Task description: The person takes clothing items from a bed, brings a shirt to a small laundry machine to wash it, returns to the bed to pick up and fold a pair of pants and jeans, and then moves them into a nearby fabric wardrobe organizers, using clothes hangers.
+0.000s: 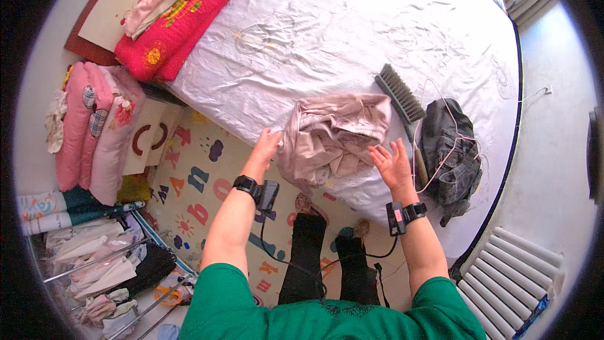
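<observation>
A crumpled beige-pink garment (337, 139) with a gathered elastic band lies at the near edge of the bed; its left side looks blurred. My left hand (265, 151) is at that left side, fingers extended and not closed around the cloth. Whether its fingertips touch the fabric is hard to tell. At the garment's lower right, my right hand (394, 166) is spread with the palm showing and nothing in it. Beyond it lies a bed brush (401, 94) with dark bristles. A wire hanger (443, 170) rests partly over a dark, bunched garment (450, 156).
The bed (302, 47) has a pale, wrinkled sheet. Red folded bedding (184, 23) and pink quilts (89, 123) sit at left. A metal rack (99, 264) holds clothes at lower left. A white radiator (509, 274) stands at right. Cables run between my wrist straps.
</observation>
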### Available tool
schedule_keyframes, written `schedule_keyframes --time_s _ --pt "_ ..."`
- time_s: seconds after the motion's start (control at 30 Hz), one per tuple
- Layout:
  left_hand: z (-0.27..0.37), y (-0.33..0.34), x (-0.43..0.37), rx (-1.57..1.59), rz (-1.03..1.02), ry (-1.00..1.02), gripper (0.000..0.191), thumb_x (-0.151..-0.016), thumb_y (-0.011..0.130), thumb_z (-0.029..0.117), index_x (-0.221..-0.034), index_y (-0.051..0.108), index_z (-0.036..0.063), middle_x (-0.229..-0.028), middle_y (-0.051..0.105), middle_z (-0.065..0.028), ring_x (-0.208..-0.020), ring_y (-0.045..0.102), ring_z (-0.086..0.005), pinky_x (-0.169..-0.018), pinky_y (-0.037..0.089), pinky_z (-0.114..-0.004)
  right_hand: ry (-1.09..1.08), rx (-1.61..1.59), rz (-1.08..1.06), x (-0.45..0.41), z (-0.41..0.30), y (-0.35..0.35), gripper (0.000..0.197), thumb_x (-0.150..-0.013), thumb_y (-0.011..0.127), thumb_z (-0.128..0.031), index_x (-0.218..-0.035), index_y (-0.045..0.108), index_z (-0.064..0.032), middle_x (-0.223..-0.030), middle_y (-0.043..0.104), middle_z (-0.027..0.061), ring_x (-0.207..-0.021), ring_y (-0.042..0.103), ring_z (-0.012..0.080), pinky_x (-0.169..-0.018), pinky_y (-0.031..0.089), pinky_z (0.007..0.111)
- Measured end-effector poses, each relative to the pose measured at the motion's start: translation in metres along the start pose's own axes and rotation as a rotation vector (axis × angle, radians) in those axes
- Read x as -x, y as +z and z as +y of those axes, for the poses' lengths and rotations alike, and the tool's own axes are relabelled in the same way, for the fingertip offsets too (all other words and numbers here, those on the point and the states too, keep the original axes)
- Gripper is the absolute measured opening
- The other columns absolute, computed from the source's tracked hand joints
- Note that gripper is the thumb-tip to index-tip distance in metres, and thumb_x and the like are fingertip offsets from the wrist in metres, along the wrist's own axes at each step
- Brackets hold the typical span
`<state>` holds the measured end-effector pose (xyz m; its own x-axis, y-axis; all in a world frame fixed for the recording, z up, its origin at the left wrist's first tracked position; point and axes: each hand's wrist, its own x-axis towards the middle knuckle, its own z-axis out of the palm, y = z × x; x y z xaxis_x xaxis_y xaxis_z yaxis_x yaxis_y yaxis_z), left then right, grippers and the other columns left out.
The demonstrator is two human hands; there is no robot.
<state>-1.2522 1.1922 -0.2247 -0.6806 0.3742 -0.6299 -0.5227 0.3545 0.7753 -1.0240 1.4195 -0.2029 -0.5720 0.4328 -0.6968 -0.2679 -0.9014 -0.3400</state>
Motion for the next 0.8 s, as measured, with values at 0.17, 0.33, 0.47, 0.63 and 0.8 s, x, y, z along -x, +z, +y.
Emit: schedule_keyframes --time_s 0.17,0.33,0.47,0.63,0.8 --pt "-0.031 0.021 -0.026 -0.932 0.144 0.454 0.064 -0.069 0.063 0.029 -0.12 0.034 0.0013 -0.126 0.032 -0.0181 -0.116 0.029 -0.0327 -0.096 0.025 -0.039 -0.003 0.411 -0.012 -0.026 0.036 -0.033 0.054 -0.079 0.057 -0.03 -0.117 0.031 -0.0014 -0.103 0.046 0.0128 -0.087 0.053 0.0253 -0.072 0.046 0.034" --pt "-0.015 0.07 -0.027 -1.006 -0.108 0.886 0.055 -0.065 0.062 0.014 -0.116 0.041 0.0068 -0.12 0.037 -0.0133 -0.112 0.032 -0.031 -0.095 0.028 -0.038 0.059 0.575 -0.01 -0.053 0.067 -0.023 0.042 -0.079 0.057 -0.029 -0.107 0.042 -0.0022 -0.096 0.05 0.0087 -0.084 0.052 0.0182 -0.069 0.044 0.028" --pt "-0.018 0.078 -0.049 -1.2 -0.061 1.031 0.045 -0.061 0.055 0.005 -0.105 0.048 0.0062 -0.104 0.048 -0.0114 -0.103 0.04 -0.0282 -0.086 0.036 -0.038 0.076 0.573 -0.036 -0.065 0.085 0.0 0.037 -0.079 0.057 -0.029 -0.104 0.044 -0.0042 -0.097 0.051 0.0058 -0.081 0.052 0.0161 -0.067 0.043 0.026" --pt "-0.005 0.096 -0.05 -1.214 -0.128 0.909 0.018 -0.067 0.047 0.009 -0.084 0.052 0.0081 -0.074 0.057 -0.0101 -0.078 0.054 -0.0293 -0.069 0.041 -0.043 0.044 0.564 -0.016 -0.063 0.084 0.009 0.041 -0.078 0.058 -0.026 -0.111 0.039 -0.0086 -0.102 0.049 0.0031 -0.079 0.052 0.0167 -0.065 0.043 0.029" --pt "0.013 0.127 0.039 -1.012 -0.36 0.84 0.018 -0.07 0.05 0.013 -0.087 0.047 0.0062 -0.071 0.056 -0.0131 -0.067 0.056 -0.0319 -0.056 0.045 -0.042 -0.044 0.318 -0.145 -0.026 0.054 0.02 0.037 -0.08 0.052 -0.021 -0.114 0.04 -0.01 -0.099 0.053 0.0016 -0.079 0.055 0.0169 -0.065 0.047 0.031"
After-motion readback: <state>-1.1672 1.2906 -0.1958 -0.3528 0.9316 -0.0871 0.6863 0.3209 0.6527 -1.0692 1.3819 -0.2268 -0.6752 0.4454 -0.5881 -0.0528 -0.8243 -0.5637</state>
